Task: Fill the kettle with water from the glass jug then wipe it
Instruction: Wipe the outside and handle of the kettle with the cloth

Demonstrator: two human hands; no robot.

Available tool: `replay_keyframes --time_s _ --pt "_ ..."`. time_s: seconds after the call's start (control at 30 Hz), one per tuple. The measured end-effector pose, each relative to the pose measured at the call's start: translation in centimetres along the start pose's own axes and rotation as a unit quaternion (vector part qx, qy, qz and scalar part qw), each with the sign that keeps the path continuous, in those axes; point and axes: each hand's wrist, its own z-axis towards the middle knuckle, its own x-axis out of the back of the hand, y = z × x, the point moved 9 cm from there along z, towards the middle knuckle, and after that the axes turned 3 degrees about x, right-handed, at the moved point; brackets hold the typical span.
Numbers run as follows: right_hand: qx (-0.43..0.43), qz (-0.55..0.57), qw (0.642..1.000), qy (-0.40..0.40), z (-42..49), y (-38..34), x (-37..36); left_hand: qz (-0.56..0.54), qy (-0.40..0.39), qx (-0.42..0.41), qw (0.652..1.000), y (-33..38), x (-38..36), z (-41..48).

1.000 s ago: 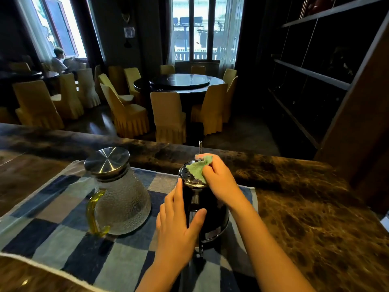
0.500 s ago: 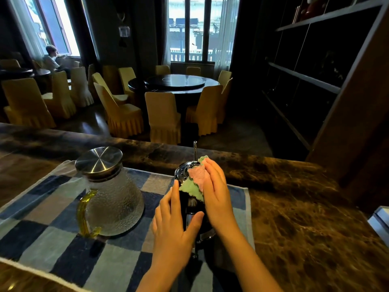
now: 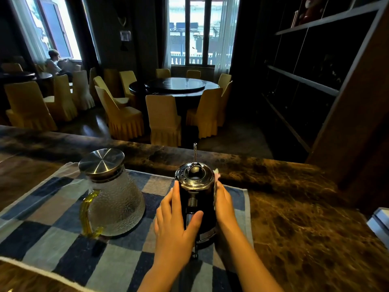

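A dark kettle [image 3: 195, 192] with a shiny perforated lid and a thin upright spout stands on a blue checked towel [image 3: 52, 230]. My left hand [image 3: 174, 228] holds its left side, fingers up along the wall and thumb across the front. My right hand [image 3: 225, 205] wraps the kettle's right side and holds a cloth [image 3: 216, 173] against it; only a pink corner and a thin edge of the cloth show. The textured glass jug [image 3: 115, 199], with a steel lid and a yellow handle, stands upright to the left, apart from the kettle.
The towel lies on a brown marble counter [image 3: 299, 224] whose far edge runs just behind the kettle. A white object [image 3: 381, 223] pokes in at the right edge. Dark shelving rises at the right. Beyond the counter are dining tables, yellow-covered chairs and a seated person.
My right hand has slid with the cloth from the kettle's lid down to its right side, so the lid is now uncovered. My left hand stays on the kettle's left side.
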Motion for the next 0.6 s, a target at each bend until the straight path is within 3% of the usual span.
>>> replay_keyframes --time_s 0.13,0.23,0.33,0.47,0.6 --pt "0.057 0.03 0.995 0.08 -3.4 0.4 1.9 -0.008 0.005 -0.002 1.0 0.1 -0.1 0.0" --pt "0.044 0.043 0.991 0.115 -4.7 -0.3 3.2 -0.014 -0.003 0.002 1.0 0.1 0.0 0.0" --pt "-0.049 0.248 0.961 0.114 -4.7 -0.9 3.3 -0.01 -0.014 0.009 1.0 0.3 0.4 -0.1" --pt "-0.1 0.431 0.896 0.03 -5.4 -4.9 2.1 -0.026 -0.053 0.005 0.998 0.9 1.6 0.3" --pt "-0.113 0.48 0.861 -0.123 -7.4 -10.2 0.3 -0.136 -0.057 -0.009 0.989 2.6 4.1 0.3"
